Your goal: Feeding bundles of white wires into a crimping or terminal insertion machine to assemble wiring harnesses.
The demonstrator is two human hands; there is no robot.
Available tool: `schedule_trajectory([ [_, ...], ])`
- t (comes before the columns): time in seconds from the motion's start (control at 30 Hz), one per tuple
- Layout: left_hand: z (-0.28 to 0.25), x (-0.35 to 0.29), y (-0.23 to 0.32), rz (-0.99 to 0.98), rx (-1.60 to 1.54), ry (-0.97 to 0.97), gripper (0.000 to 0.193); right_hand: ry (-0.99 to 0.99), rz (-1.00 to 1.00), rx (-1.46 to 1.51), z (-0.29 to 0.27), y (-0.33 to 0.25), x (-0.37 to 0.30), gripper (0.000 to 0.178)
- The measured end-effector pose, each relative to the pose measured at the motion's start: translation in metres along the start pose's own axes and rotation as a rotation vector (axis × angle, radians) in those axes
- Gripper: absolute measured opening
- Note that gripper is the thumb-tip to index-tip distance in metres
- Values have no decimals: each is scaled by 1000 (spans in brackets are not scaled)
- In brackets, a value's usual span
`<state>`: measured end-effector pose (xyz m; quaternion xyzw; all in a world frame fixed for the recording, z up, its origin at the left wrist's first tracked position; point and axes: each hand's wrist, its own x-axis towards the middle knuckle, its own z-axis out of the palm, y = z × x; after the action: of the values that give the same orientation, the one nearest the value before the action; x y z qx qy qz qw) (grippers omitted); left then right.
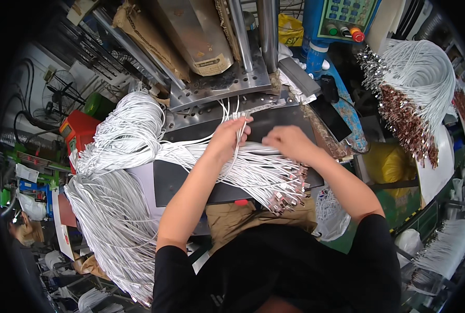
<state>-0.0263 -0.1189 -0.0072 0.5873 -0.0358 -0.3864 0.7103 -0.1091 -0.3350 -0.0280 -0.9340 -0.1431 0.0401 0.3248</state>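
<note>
Some white cables (237, 148) run through my pinching left hand (230, 137), probably held to keep them apart from the cable bundle (256, 175) underneath; right hand (288, 142) blurred, fingers curled, can't tell if holding anything. Bundle lies across black board (271, 119), presumably for easy reach; metal press plate (221, 93) beyond.

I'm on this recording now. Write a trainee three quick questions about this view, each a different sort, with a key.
1. Which hand visibly holds white cables? A) left B) right C) neither
2. True or false: on the control panel, the red button is right of the green button in the picture.
3. Fill in: the metal tips lie at the bundle's ____ end, as the person sees it.

Key: 1. A, the left hand; 2. True; 3. right
</note>
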Motion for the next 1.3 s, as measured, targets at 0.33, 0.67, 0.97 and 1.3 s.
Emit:
schedule_trajectory([
  [0.33, -23, 19, -20, -28, -43, 78, 24, 581, -365, -718, -6, 34, 58, 31],
  [0.67, -9, 12, -23, -1, 162, 56, 20, 25, 224, 492, -4, 26, 46, 27],
  [0.97, -3, 15, -24, 17, 267, 35, 17, 229, 372, 745, 14, 8, 51, 34],
  [1.3, -15, 17, -22, 22, 121, 27, 17, 204, 336, 721, 12, 35, 55, 35],
])
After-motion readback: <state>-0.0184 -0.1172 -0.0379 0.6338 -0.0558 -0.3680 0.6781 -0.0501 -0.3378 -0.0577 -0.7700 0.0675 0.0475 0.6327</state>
